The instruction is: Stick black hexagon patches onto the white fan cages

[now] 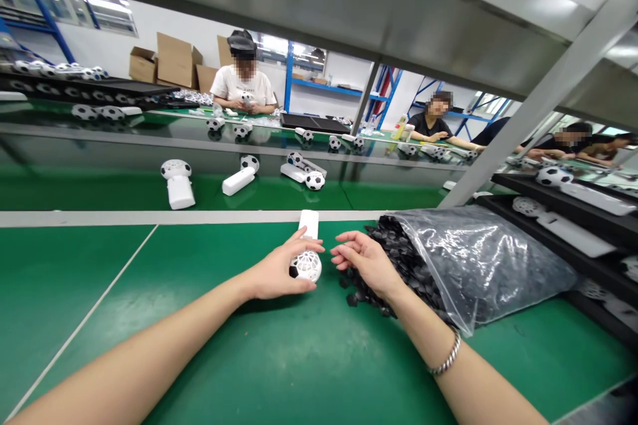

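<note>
My left hand curves its thumb and fingers round the football-shaped head of a white handheld fan, which lies on the green table with its handle pointing away from me. The head has an open white grille, with a black patch showing on its left side. Just to the right, apart from the fan, my right hand has its thumb and fingertips pinched together. Whatever sits between them is too small to make out. Beside and beneath that hand spill many small black pieces from a clear plastic bag.
Beyond the pale table edge, several football-headed fans lie on a green conveyor belt. Black trays with white fans are stacked at the right. A slanted metal post and overhead shelf frame the view. Co-workers sit opposite.
</note>
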A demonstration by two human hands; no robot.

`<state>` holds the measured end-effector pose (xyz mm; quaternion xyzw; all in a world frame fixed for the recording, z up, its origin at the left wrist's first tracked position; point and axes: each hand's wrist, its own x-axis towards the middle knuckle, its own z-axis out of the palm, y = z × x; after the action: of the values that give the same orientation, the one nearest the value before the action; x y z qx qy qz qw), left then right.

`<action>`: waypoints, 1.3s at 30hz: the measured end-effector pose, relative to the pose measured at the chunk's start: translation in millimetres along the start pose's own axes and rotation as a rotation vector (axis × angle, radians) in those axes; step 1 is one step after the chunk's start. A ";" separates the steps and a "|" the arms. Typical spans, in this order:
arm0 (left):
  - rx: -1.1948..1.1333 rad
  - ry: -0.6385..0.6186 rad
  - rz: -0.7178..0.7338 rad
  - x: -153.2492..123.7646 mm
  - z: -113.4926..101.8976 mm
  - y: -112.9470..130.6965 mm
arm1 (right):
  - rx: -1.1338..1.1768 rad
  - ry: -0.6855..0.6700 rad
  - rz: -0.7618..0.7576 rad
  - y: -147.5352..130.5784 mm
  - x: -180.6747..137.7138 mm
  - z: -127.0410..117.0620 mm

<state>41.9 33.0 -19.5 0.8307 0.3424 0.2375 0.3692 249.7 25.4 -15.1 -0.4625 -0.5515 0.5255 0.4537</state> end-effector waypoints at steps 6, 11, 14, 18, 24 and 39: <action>0.020 0.026 -0.004 0.0 0.2 -4.7 | -0.217 -0.023 -0.100 -1.2 -6.3 3.4; 0.036 0.007 0.017 -0.5 -0.1 -5.2 | -0.232 -0.030 -0.080 -4.8 -10.4 7.7; 0.038 0.011 0.014 -0.7 -0.3 -5.0 | -0.174 -0.054 -0.061 -6.8 -10.6 8.5; 0.034 0.020 0.015 -0.7 -0.1 -4.4 | -0.367 -0.074 -0.220 -7.1 -11.5 8.0; 0.022 0.028 0.004 -0.5 0.7 -1.7 | -0.562 -0.118 -0.361 -5.8 -17.2 14.3; -0.049 0.089 -0.076 1.7 4.4 4.1 | -0.221 -0.185 -0.094 4.5 -6.8 28.4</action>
<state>47.6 30.2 -18.8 0.7964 0.3839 0.2682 0.3828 222.9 14.2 -20.7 -0.4328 -0.6663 0.4802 0.3716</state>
